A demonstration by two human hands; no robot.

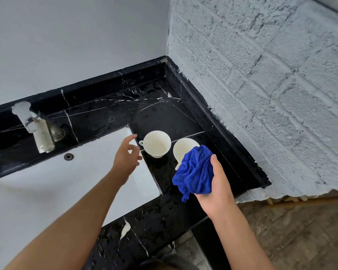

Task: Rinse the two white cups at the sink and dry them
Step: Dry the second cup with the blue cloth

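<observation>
Two white cups stand upright on the wet black marble counter (125,108), just right of the white sink (47,182). The left cup (156,143) has its handle pointing toward the sink. The right cup (181,151) is partly hidden behind a bunched blue cloth (195,172). My right hand (219,184) grips that cloth from below, in front of the right cup. My left hand (126,154) hovers over the sink's right edge with fingers spread, a short gap from the left cup's handle, holding nothing.
A chrome tap (35,127) stands at the sink's back left, and an overflow hole (68,156) sits in the basin wall. A rough painted brick wall (261,94) bounds the counter on the right; a smooth wall closes the back. The counter's front edge drops to a wooden floor (300,230).
</observation>
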